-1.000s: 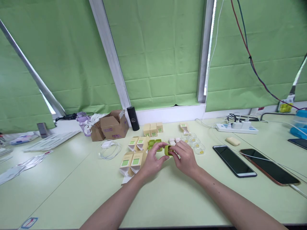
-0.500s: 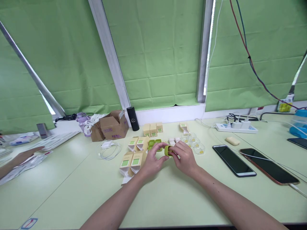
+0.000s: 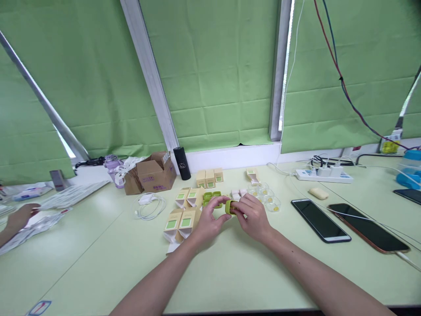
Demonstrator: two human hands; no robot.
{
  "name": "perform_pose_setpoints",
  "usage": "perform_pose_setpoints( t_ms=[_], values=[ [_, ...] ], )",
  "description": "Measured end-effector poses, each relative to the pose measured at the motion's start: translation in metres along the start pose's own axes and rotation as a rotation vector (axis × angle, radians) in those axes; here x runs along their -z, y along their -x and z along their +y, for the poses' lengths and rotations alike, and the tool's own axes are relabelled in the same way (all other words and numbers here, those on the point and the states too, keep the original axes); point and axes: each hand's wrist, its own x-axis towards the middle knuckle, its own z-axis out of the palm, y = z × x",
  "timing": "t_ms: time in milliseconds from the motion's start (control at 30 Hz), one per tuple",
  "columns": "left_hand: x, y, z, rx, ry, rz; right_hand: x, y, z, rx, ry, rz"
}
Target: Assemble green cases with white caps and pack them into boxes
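A small green case (image 3: 230, 206) sits between both my hands over the pale green table (image 3: 230, 267). My left hand (image 3: 210, 219) pinches its left side with thumb and fingers closed. Gripping its right side is my right hand (image 3: 253, 217), fingers curled round it. Two more green cases (image 3: 212, 197) lie just behind my left hand. Several open beige cartons with green labels (image 3: 184, 215) lie to the left of my hands. Clear round containers with yellow pieces (image 3: 268, 198) stand behind my right hand.
Three closed beige cartons (image 3: 209, 177) and a black cylinder (image 3: 182, 163) stand near the wall. A brown cardboard box (image 3: 154, 175) and a white cable (image 3: 149, 205) lie left. Two phones (image 3: 345, 221) and a power strip (image 3: 324, 175) are right. Another person's hand (image 3: 19, 217) rests at far left.
My hands hold almost still on the green case. The other person's hand came into view at the far left, then drew back toward the edge.
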Motion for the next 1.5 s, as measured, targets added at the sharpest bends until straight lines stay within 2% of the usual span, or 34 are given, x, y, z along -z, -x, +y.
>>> perform_pose_setpoints(
  t_ms=[267,467,567,733,867,1033,1200,1300,1500],
  values=[
    [0.0,-0.001,-0.004,-0.039,0.014,0.008,0.004,0.001,-0.001,0.023,-0.056,-0.008],
    [0.004,-0.004,-0.014,-0.052,-0.039,0.086,0.01,-0.001,-0.004,0.028,-0.103,0.028],
    [0.005,-0.005,-0.015,-0.051,-0.063,0.115,0.011,-0.001,-0.005,-0.005,-0.077,-0.005],
    [0.003,-0.003,-0.009,-0.072,-0.092,0.084,0.007,0.002,-0.004,-0.024,-0.058,-0.101],
    [0.001,-0.001,-0.003,-0.069,-0.09,0.076,0.002,0.004,-0.002,-0.034,-0.096,-0.098],
    [0.003,-0.002,-0.005,-0.091,-0.074,0.074,-0.002,0.007,0.002,-0.124,-0.176,-0.067],
    [0.002,-0.005,-0.008,-0.015,-0.12,0.114,-0.002,0.008,0.003,-0.184,-0.238,-0.046],
    [-0.001,-0.005,-0.004,0.034,-0.129,0.109,-0.002,0.007,0.002,-0.181,-0.253,-0.045],
    [-0.007,-0.005,0.001,0.045,-0.056,0.102,-0.002,0.008,0.001,-0.151,-0.246,-0.047]
  ],
)
